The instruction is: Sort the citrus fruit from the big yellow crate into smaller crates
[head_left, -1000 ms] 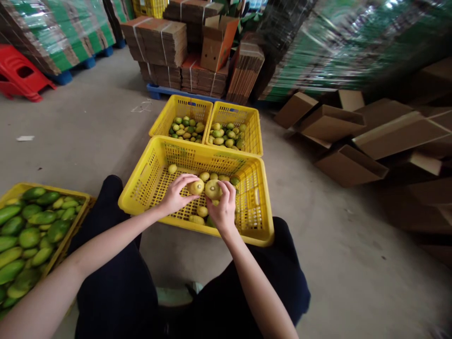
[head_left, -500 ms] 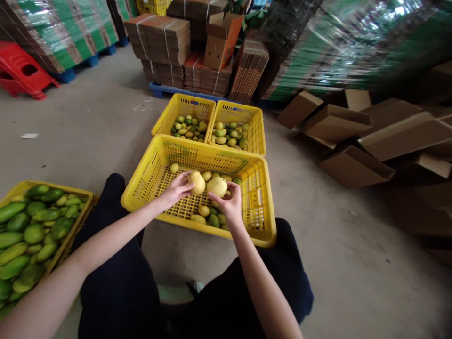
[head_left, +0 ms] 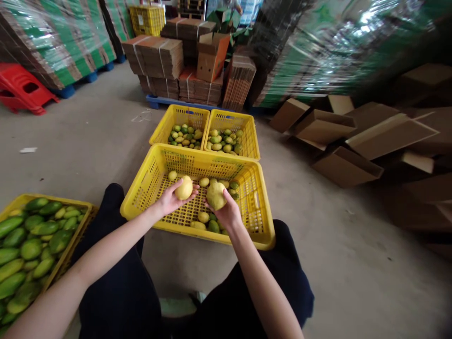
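My left hand (head_left: 170, 200) holds a smooth pale-yellow lemon (head_left: 184, 188), cupped from below with the thumb over its near side. Beside it, my right hand (head_left: 230, 211) grips a larger, bumpier greenish-yellow lemon (head_left: 216, 196). Both fruits are apart from each other, above a big yellow plastic crate (head_left: 197, 154) between my knees. Inside that crate, several yellow and green lemons lie mostly to the right, some hidden behind my right hand. One small yellow lemon (head_left: 172, 175) sits alone near the back left.
Two yellow crates (head_left: 179, 110) with mixed lemons stand just beyond. At my left is a crate full of green fruit (head_left: 31, 248). Bundled flat cartons (head_left: 155, 56) rest on a blue pallet behind; open cardboard boxes (head_left: 326, 127) pile up at right. A red stool (head_left: 26, 87) stands far left.
My hands have moved apart slightly, the left one turning palm up under its lemon. The right hand has turned its lemon and lowered a little. The view has tilted upward.
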The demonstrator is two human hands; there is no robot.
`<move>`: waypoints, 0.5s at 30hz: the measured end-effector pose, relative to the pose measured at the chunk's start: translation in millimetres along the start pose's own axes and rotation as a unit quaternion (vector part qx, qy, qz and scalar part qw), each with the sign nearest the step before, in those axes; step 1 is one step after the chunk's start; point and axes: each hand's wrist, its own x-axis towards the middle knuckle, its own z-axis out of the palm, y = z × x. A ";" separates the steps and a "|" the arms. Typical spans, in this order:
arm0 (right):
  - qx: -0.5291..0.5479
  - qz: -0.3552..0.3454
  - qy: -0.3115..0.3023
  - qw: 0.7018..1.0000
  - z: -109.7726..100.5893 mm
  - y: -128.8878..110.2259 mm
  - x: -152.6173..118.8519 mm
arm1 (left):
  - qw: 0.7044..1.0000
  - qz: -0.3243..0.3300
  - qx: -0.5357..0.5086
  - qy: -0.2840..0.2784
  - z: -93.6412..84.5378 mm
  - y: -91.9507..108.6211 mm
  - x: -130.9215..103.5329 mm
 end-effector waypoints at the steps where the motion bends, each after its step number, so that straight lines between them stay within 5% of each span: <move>1: 0.010 0.010 0.006 1.000 -0.5 1.2 0.4 | 1.000 0.005 0.006 0.011 0.2 -0.3 0.1; 9: 0.048 0.008 0.051 0.997 -6.7 9.3 6.7 | 0.994 -0.028 -0.069 0.084 -0.2 -3.0 0.2; 15: -0.004 -0.017 0.025 1.000 -7.4 19.1 13.5 | 0.993 -0.067 -0.085 0.045 2.0 -10.9 -0.2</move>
